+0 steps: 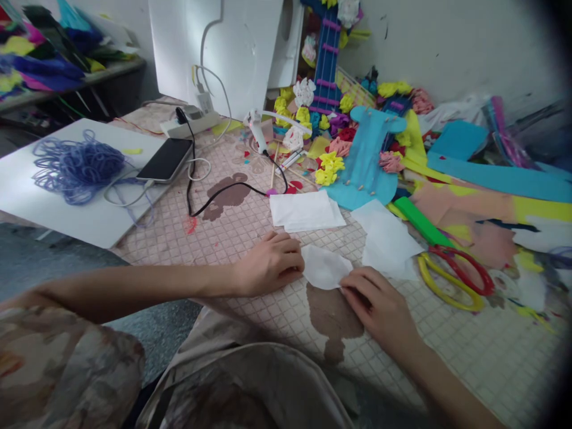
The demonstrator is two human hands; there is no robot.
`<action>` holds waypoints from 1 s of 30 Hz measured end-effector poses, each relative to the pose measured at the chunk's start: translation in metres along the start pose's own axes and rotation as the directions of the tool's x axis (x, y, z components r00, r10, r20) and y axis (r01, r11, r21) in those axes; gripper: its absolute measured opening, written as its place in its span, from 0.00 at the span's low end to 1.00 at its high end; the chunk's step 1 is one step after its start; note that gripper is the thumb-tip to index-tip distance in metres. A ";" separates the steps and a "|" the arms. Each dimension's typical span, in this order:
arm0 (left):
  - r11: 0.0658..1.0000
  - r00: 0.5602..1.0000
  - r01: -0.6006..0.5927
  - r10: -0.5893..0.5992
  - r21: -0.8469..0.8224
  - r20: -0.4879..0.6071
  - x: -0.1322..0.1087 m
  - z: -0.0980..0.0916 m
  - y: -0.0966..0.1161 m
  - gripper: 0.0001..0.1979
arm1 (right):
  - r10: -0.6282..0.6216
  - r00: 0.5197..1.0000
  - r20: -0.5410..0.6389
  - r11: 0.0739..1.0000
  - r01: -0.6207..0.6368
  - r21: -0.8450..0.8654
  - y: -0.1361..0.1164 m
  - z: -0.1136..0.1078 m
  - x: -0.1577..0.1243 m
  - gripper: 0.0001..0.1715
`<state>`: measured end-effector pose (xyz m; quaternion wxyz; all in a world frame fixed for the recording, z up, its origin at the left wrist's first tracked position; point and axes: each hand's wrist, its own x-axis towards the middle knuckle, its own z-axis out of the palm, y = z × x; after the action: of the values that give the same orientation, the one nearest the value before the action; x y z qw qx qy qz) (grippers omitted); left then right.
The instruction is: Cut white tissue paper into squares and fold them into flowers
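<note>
A small rounded piece of white paper (325,268) lies between my two hands, low over the patterned tablecloth. My left hand (271,264) pinches its left edge, with the fingers curled. At the lower right edge, the thumb and fingers of my right hand (379,301) close on the same paper. Just beyond it rests a folded stack of white paper (306,211). Loose white sheets (388,238) lie to the right, above my right hand. Scissors with red and yellow handles (453,277) are farther right, their blades hard to make out.
A white glue gun (256,131) with a black cord stands behind the stack. At left are a phone (166,159), a power strip (190,124) and purple yarn (78,167) on a white board (102,229). Blue cut-outs (364,155) and crepe-paper flowers (329,169) crowd the back right.
</note>
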<state>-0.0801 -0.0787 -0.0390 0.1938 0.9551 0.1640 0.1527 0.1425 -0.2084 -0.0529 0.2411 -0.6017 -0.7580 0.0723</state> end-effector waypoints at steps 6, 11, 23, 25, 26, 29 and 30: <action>0.987 0.996 0.090 -0.090 -0.136 0.005 0.003 0.001 -0.002 0.07 | 0.207 0.973 0.100 0.964 -0.220 0.152 -0.010 -0.007 0.010 0.06; 0.985 0.992 0.120 -0.122 -0.125 -0.006 0.004 0.003 0.000 0.07 | 0.267 0.962 0.062 0.957 -0.272 0.100 -0.013 -0.004 0.011 0.06; 0.989 0.991 0.134 -0.135 -0.069 -0.015 0.007 0.003 0.002 0.07 | 0.313 0.948 0.054 0.947 -0.316 0.054 -0.016 -0.001 0.011 0.09; 0.989 0.990 0.135 -0.137 -0.059 -0.020 0.007 0.003 0.002 0.07 | 0.304 0.951 0.047 0.951 -0.306 0.044 -0.016 0.000 0.011 0.09; 0.989 0.990 0.135 -0.136 -0.054 -0.020 0.007 0.004 0.002 0.07 | 0.298 0.954 0.041 0.954 -0.299 0.035 -0.017 0.001 0.011 0.09; 0.989 0.989 0.143 -0.144 -0.048 -0.019 0.008 0.004 0.002 0.06 | 0.281 0.959 0.028 0.960 -0.281 0.007 -0.018 0.002 0.011 0.09; 0.988 0.989 0.148 -0.149 -0.049 -0.016 0.008 0.004 0.002 0.06 | 0.277 0.960 0.025 0.961 -0.278 0.000 -0.018 0.002 0.011 0.09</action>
<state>-0.0708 -0.0787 -0.0395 0.2254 0.9339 0.2328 0.1512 0.1242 -0.2022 -0.0448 0.2200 -0.7006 -0.6691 0.1142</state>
